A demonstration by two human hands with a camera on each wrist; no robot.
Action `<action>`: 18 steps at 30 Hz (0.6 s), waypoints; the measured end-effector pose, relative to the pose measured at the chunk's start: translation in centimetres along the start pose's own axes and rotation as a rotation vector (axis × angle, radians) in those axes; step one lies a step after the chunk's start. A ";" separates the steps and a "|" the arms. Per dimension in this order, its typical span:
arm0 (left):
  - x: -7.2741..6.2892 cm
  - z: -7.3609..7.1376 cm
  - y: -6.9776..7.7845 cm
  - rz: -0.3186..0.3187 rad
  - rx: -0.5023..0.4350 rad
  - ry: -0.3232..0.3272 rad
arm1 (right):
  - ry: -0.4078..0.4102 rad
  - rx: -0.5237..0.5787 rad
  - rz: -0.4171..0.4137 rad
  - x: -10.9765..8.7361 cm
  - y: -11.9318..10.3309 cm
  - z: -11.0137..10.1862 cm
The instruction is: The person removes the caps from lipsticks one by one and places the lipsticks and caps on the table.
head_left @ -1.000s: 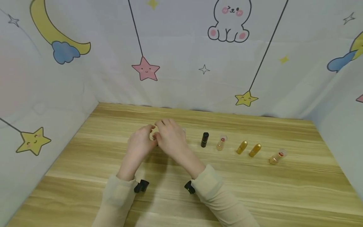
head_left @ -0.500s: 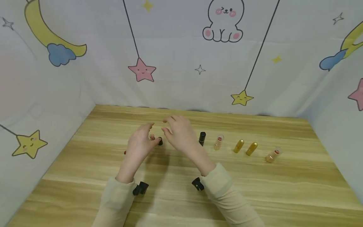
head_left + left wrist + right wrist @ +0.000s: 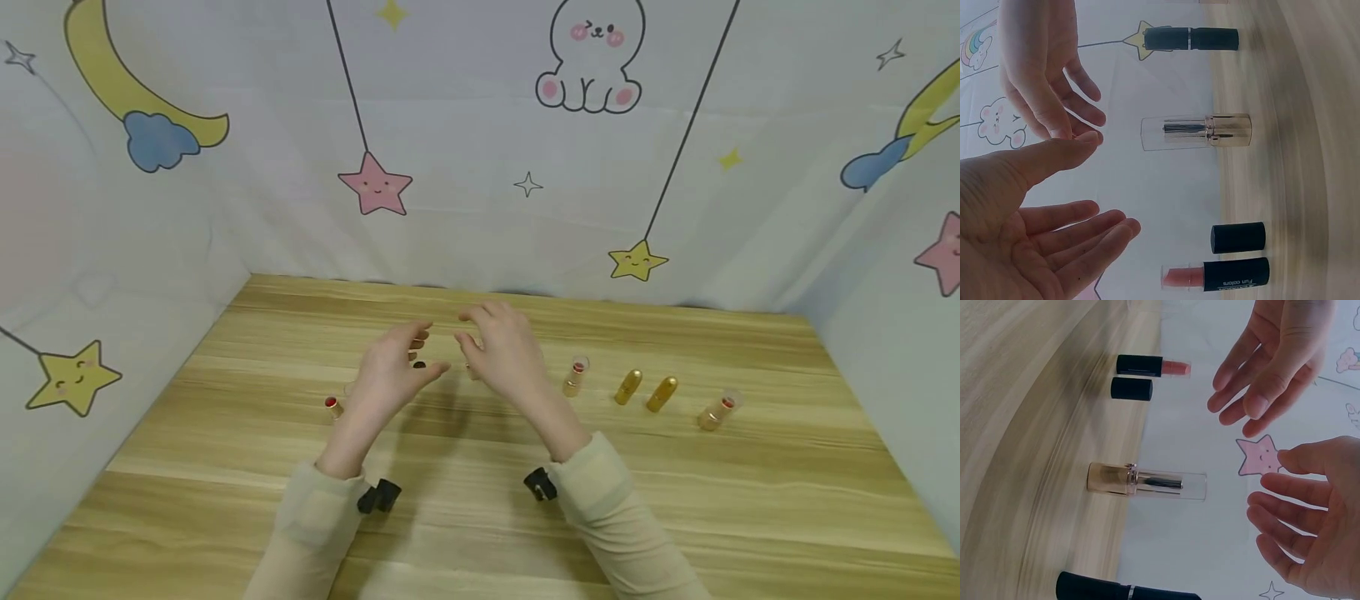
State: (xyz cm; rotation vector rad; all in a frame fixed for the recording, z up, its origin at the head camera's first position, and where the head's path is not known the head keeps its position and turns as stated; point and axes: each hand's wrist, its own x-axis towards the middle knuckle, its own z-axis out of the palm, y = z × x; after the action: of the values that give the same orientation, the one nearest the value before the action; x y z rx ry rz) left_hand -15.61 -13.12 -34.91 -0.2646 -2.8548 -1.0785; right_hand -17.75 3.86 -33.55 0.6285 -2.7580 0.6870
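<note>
My left hand [image 3: 390,367] hovers over the table with its fingers loosely spread and holds nothing. Facing it, my right hand [image 3: 506,350] is held with relaxed fingers, also holding nothing. Below and between them stands a gold lipstick with a clear cap [image 3: 1232,130], upright and untouched. Beside it, nearer the left hand, are a black lipstick [image 3: 1235,275] with its pink bullet showing and its separate black cap [image 3: 1238,237]. On the other side stands a capped black lipstick [image 3: 1094,587], hidden behind the right hand in the head view.
Right of the hands stand a clear-capped lipstick [image 3: 573,382], two gold bullet-shaped tubes [image 3: 628,387] and another clear-capped lipstick [image 3: 716,412]. A red lipstick [image 3: 333,407] is left of the left wrist. A printed cloth [image 3: 465,242] backs the wooden table [image 3: 465,542].
The hands, close together a second ago, have moved apart and shifted right. The pink lipstick and its black cap came into sight between them, then became mostly hidden by the left hand.
</note>
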 end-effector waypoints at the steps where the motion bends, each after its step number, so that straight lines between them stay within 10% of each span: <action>1: 0.0 0.1 0.0 0.003 -0.015 -0.003 | 0.000 0.002 0.004 0.0 0.2 0.0; 18: 1.3 3.7 0.9 -0.041 0.042 -0.068 | -0.027 -0.037 0.016 -0.6 1.6 0.7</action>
State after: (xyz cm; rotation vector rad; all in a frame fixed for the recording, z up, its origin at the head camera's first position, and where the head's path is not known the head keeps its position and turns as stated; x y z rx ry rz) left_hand -16.74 -9.81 -36.89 -0.2451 -2.9518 -1.0340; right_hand -18.02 5.02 -34.98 0.6130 -2.7972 0.6332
